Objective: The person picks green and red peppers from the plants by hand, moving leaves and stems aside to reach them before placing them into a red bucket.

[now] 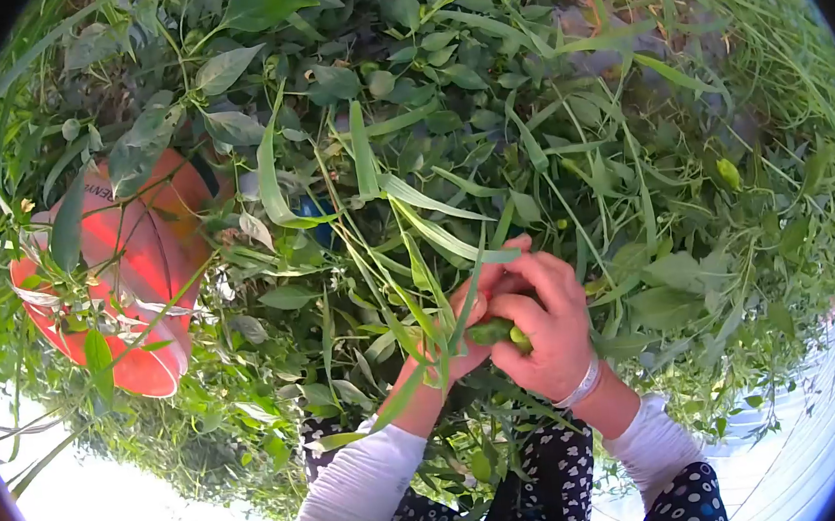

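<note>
My two hands meet among the plants, a little right of the middle of the view. My right hand, with a bracelet at its wrist, has its fingers curled round green peppers. Partly behind grass blades, my left hand touches the same peppers from the left, its fingers bent and close to my right fingertips. Leaves and the other hand hide part of its grip. Long grass blades cross in front of my left hand and wrist.
An orange-red bucket lies tipped among the leaves at the left. Dense pepper plants and tall grass surround my hands. Another green pepper hangs at the right. Pale sheeting shows at the lower right.
</note>
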`<state>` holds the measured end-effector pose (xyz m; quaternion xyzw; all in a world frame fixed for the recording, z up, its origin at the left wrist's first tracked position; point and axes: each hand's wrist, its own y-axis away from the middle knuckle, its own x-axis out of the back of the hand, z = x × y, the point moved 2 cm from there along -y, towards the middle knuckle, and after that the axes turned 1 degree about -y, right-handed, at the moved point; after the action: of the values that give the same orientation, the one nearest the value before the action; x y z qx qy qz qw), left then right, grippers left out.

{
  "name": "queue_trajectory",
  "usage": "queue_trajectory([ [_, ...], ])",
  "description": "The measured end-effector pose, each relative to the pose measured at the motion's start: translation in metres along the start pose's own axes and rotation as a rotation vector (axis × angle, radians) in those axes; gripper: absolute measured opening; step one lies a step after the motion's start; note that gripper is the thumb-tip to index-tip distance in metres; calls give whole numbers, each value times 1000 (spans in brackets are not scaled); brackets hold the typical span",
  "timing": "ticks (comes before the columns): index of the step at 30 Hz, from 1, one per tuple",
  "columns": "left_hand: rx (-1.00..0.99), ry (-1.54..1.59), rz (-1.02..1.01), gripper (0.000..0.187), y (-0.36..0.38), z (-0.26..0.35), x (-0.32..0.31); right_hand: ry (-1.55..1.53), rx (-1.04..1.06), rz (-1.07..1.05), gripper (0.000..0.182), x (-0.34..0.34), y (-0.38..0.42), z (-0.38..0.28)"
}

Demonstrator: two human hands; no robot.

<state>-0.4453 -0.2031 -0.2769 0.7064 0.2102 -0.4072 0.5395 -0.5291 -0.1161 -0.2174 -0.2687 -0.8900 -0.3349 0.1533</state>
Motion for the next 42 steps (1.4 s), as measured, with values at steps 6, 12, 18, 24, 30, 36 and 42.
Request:
queue_trajectory([
  [6,150,-57,33,82,26,20,0,214,-25,32,71,-15,-1,-23],
  [12,280,-138,204,61,78,43,-11,175,-72,-180,89,-24,3,-72],
  [18,159,171,81,52,174,79,-25,-287,223,-267,83,-36,2,-138],
  [24,-425,207,-77,56,264,169,-17,-374,231,106,58,-20,-9,-139],
  [30,-788,179,550,80,343,238,11,23,24,406,59,-25,-73,-63],
  [36,-537,-452,757,73,268,161,-14,-29,-231,-187,39,-112,-80,-31],
  [42,-514,-962,993,79,149,111,6,-35,-188,-202,20,-166,-48,-63],
])
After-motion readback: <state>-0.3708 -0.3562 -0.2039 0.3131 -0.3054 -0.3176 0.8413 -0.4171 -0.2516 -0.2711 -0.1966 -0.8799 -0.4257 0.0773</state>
